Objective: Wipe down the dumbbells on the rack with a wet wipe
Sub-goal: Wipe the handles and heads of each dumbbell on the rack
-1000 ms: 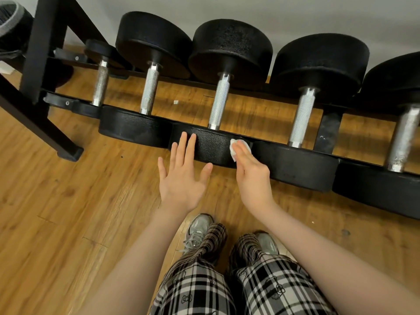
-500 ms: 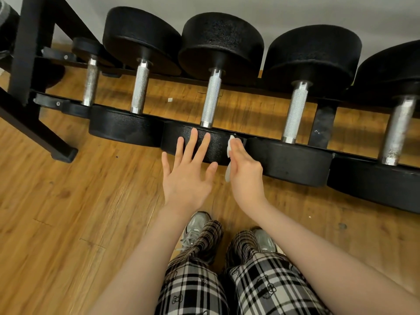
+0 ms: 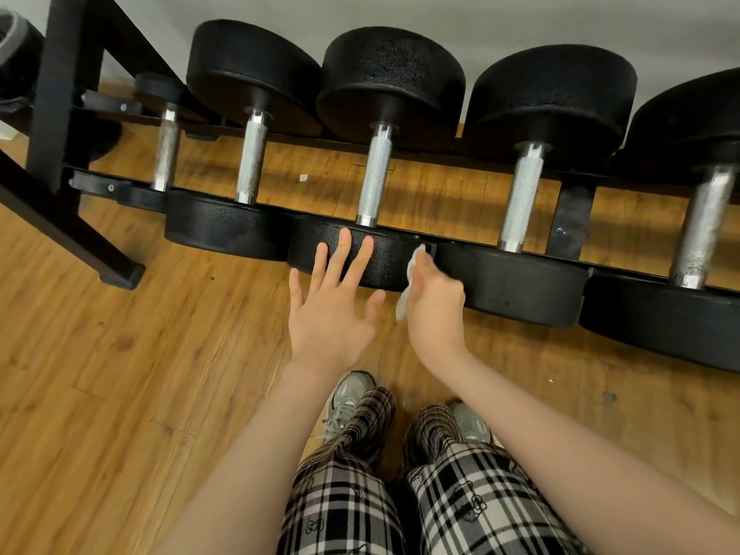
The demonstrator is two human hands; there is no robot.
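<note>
Looking down from my head camera, I see a wood-plank floor (image 3: 120, 374) running under a low black rack (image 3: 60, 114), whose upright post and foot stand at my far left. My plaid trousers (image 3: 460, 510) and grey sneakers (image 3: 348, 394) fill the bottom of the view, toes pointing at the rack. A small pale scrap (image 3: 303, 177) lies on the floor behind the front rail, between two handles. A black crossbar (image 3: 570, 222) bridges the rails to the right of the fourth dumbbell's handle.

Five black dumbbells sit side by side across the rack, near heads toward me, each with a knurled silver handle. The middle dumbbell (image 3: 376, 174) is the one I'm at; its near head has a matte, faintly pebbled black face, and its neighbour to the right (image 3: 516, 282) sits just beside it with a narrow gap between.

My left hand (image 3: 332, 310) is spread flat, fingers straight, with the fingertips resting on that near head. My right hand (image 3: 434, 302) is at the gap on the head's right edge, fingers curled round a white wet wipe (image 3: 404, 292); the wipe seems to touch the head's side, though my hand hides the contact. A loose end of the wipe hangs below my palm.
</note>
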